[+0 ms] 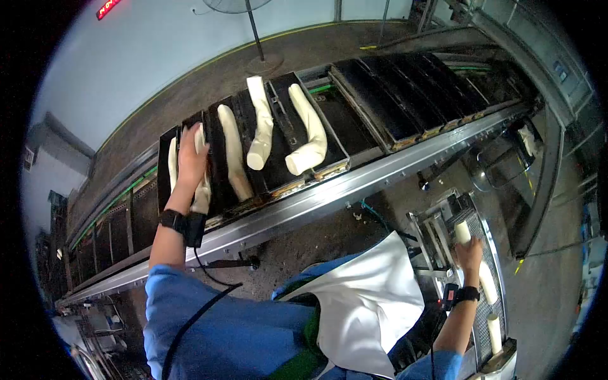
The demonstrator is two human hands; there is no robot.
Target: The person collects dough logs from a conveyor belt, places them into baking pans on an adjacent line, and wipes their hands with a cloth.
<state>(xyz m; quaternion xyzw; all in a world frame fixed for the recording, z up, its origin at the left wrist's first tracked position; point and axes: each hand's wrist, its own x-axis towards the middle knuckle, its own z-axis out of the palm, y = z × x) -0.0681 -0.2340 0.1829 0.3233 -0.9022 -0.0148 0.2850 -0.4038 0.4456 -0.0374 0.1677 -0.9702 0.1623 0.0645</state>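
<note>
The left hand point(192, 158) lies over the second roll point(202, 196) from the left, in a black tray point(213, 190) on the long conveyor point(354, 181). Its thumb stands apart from the fingers, so the hand looks fairly wide — it rests on the roll rather than closing round it. The far end of that roll shows beyond the hand and its near end shows beside the wrist, under a black wristband point(172, 220).

Just left of the hand is a slimmer-looking first roll point(173, 163), partly hidden. To the right come a third roll point(232, 149), a fourth roll point(261, 123) and a bent fifth roll point(310, 130), all pale, smooth and well apart from the hand that is nearest them except the third, which is near it. Black lids or closed trays point(411, 95) fill the conveyor farther right.

The right hand point(468, 254) is narrow, closed around the held roll point(463, 230) over a small mesh conveyor point(480, 316); the far end of this roll sticks out past the fingers. A curved roll point(488, 284) lies just beside and below the hand, with a straight roll point(494, 334) beyond it, nearer the person's body.
</note>
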